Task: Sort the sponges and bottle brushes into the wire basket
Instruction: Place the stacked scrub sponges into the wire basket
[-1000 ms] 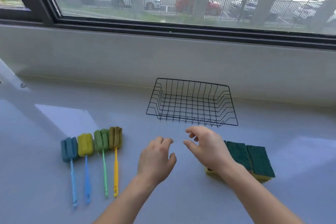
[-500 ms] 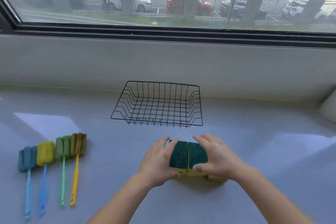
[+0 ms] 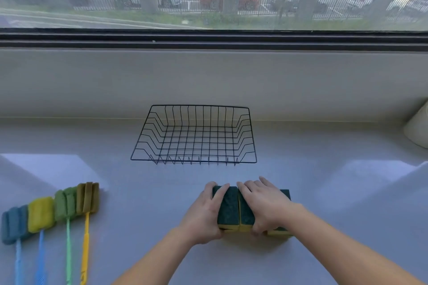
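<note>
A stack of yellow sponges with dark green scrub tops sits on the pale counter in front of me. My left hand grips its left side and my right hand covers the right part, fingers over the top, thumb at the front. One more sponge shows behind my right hand. The black wire basket stands empty just beyond the sponges. Several sponge-headed bottle brushes lie side by side at the left: blue, yellow, green and brown.
A low wall and a dark window frame rise behind the basket. A white rounded object sits at the far right edge of the counter.
Both hands moved from open above the counter onto the sponges and closed on them. The view has shifted right, so brushes and basket sit further left.
</note>
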Motion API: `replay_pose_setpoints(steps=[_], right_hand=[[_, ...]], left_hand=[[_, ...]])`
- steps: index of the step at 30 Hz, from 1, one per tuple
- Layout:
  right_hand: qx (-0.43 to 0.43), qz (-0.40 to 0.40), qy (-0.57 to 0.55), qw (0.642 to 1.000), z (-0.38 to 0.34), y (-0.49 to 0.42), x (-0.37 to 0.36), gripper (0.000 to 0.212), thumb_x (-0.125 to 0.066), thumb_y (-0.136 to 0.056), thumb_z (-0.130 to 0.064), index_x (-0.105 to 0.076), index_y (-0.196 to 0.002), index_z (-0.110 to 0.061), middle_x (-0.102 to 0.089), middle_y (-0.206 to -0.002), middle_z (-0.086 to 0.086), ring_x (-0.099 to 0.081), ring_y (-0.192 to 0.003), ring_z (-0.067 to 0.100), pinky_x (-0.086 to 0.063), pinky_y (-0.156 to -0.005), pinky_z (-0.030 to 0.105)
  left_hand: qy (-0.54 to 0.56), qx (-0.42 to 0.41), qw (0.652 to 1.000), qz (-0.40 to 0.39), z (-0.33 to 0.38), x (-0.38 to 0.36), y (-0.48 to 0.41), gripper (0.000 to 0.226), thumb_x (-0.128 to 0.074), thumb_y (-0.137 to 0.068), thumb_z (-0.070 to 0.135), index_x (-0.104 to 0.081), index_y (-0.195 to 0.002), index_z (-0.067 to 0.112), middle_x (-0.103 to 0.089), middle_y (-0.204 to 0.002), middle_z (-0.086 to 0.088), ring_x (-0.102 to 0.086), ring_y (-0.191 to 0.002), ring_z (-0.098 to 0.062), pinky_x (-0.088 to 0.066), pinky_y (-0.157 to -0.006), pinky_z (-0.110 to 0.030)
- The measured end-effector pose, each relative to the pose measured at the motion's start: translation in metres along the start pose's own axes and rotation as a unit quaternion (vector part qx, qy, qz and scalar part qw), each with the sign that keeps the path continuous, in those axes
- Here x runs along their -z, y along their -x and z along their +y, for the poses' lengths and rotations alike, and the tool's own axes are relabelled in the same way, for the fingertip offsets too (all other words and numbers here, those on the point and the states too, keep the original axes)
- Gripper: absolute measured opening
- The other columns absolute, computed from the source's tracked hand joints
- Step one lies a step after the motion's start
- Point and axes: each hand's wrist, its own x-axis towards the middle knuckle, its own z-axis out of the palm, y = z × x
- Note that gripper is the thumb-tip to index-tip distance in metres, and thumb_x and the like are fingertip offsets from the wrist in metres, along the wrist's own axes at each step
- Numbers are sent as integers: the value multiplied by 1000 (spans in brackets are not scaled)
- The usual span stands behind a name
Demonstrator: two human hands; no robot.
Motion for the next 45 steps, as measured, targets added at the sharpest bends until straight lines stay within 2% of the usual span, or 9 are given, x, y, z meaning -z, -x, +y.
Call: replay_pose_setpoints(steps=[2, 6, 8, 14, 17, 20, 29, 42, 45], right_hand=[[2, 11, 2, 1000, 1, -1, -4, 128, -79, -56, -60, -12, -154, -12, -43, -141, 8, -40, -130, 28, -16, -123, 45], [14, 33, 13, 999, -1, -4, -10, 116, -76, -59, -53, -19, -151, -10, -49, -129, 11, -47, -121, 31, -19, -123, 45], [16, 39, 16, 999, -2, -5, -11, 114, -75, -59, -52, -20, -150, -8, -49, -128, 11, -47, -120, 31, -18, -123, 46], [25, 42, 37, 998, -5, -8, -11, 105, -75, -61, -49, -29, -145, -5, -53, -122, 12, -51, -114, 32, -23, -121, 46], [29, 44, 43, 998, -9, -9, -6, 75, -74, -62, -40, -44, -122, -8, -55, -105, 10, -53, -95, 30, -42, -103, 44], [33, 36, 37, 998, -13, -8, -1, 60, -75, -60, -34, -44, -107, -11, -53, -99, 9, -49, -88, 29, -46, -84, 39], [34, 49, 38, 998, -20, -9, 12, 65, -75, -59, -33, -43, -112, -13, -51, -102, 7, -46, -89, 26, -36, -73, 34], [1, 129, -2, 992, -23, -16, 69, 90, -73, -53, -46, -38, -131, -17, -49, -113, 2, -45, -101, 25, -48, -82, 36], [3, 138, 0, 990, -26, -20, 79, 95, -73, -52, -48, -35, -133, -17, -49, -114, 1, -45, -103, 25, -48, -84, 35]], left_hand=[[33, -2, 999, 1, -4, -5, -1, 111, -73, -61, 37, -6, -149, 39, -16, -145, 5, -49, -106, -14, -44, -74, -20], [106, 13, 994, -3, -7, -10, 0, 109, -72, -61, 39, -6, -148, 46, -22, -140, 10, -47, -117, -13, -51, -88, -27], [117, 18, 993, 0, -8, -11, 1, 109, -72, -60, 40, -6, -147, 49, -25, -138, 11, -48, -115, -12, -52, -87, -27], [136, 34, 990, 14, -7, -7, 3, 108, -73, -59, 44, -10, -145, 51, -28, -132, 16, -50, -104, -4, -43, -77, -10], [148, 55, 987, 39, -11, 1, 7, 107, -72, -56, 49, -14, -145, 51, -29, -126, 20, -48, -97, 3, -37, -70, -2], [146, 64, 985, 60, -18, 10, 15, 107, -71, -54, 44, -15, -145, 51, -30, -123, 21, -50, -94, 0, -39, -67, -3], [118, 63, 985, 105, -25, 40, 26, 103, -69, -58, 41, -17, -146, 47, -28, -122, 22, -48, -92, 1, -38, -66, -1], [97, 70, 981, 154, -41, 103, 23, 108, -73, -58, 25, -14, -145, 52, -26, -121, 17, -47, -94, -13, -43, -65, -15], [93, 67, 982, 151, -45, 115, 21, 109, -74, -58, 23, -14, -144, 53, -29, -119, 14, -50, -91, -16, -46, -57, -19]])
